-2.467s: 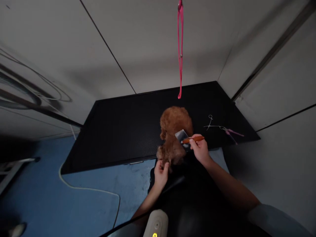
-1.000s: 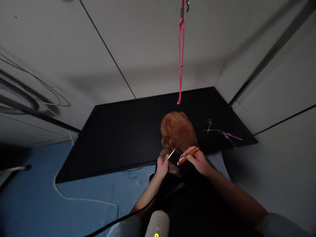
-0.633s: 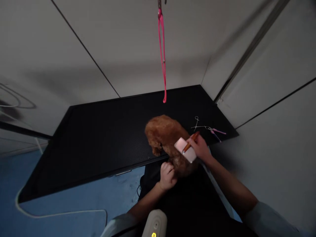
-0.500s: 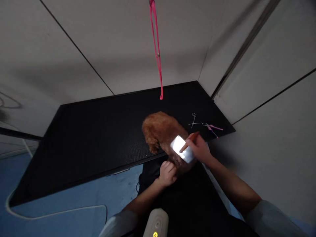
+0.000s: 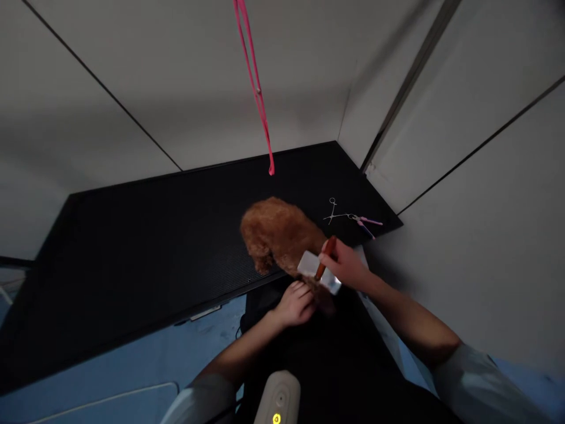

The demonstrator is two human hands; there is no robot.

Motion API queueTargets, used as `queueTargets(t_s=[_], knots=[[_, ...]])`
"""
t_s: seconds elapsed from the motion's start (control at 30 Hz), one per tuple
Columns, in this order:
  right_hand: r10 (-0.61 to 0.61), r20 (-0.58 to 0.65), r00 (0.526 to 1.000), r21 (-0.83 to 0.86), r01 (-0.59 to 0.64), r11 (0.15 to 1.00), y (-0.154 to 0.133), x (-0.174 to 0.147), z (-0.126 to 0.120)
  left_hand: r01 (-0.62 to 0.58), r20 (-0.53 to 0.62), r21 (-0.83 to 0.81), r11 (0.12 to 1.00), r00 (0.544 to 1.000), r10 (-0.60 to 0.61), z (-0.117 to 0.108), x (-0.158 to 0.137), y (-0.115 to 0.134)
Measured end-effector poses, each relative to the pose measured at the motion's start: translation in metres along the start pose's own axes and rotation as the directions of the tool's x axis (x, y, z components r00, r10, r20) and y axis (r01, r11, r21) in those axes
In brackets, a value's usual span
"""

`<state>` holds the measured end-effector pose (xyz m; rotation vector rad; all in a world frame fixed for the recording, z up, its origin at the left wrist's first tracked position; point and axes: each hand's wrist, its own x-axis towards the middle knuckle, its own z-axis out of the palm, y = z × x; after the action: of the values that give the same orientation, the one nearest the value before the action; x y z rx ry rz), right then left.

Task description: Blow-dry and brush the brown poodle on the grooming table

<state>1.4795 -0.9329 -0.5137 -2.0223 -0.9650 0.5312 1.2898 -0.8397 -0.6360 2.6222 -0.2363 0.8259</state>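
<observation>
A curly brown dog (image 5: 282, 227) is at the front edge of the black table, its near end reaching over my lap. My right hand (image 5: 346, 265) is closed around the reddish-brown handle of a slicker brush (image 5: 309, 263). The brush's flat, pale head lies against the dog's coat, bristle side hidden. Just left of the brush, my left hand (image 5: 296, 303) has its fingers curled on the dog's near end. Which part of the body it grips is hidden.
On the black table (image 5: 145, 235), scissor-like metal forceps (image 5: 332, 215) and pink-and-purple pliers (image 5: 366, 222) lie right of the dog. A pink loop (image 5: 265, 126) hangs above the table. A white device (image 5: 279, 397) with a yellow light is close below me. Walls stand behind and at right.
The view has shifted, so the table and dog appear further left. My right hand has turned the brush, its handle now more upright and its head less glaring. My left hand stays at the dog.
</observation>
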Motion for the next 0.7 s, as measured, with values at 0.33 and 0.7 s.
queueTargets(t_s=[0.33,0.7], knots=[[0.136,-0.197,0.971,0.390,-0.050,0.919,0.058,-0.046,-0.010,-0.192,0.277,0.039,0.981,0.945,0.174,-0.028,0.088,-0.075],[0.196,-0.450,0.872,0.403,0.002,0.915,0.084,-0.095,-0.003,-0.495,0.668,-0.112,0.861,0.604,0.434,0.007,0.171,-0.043]])
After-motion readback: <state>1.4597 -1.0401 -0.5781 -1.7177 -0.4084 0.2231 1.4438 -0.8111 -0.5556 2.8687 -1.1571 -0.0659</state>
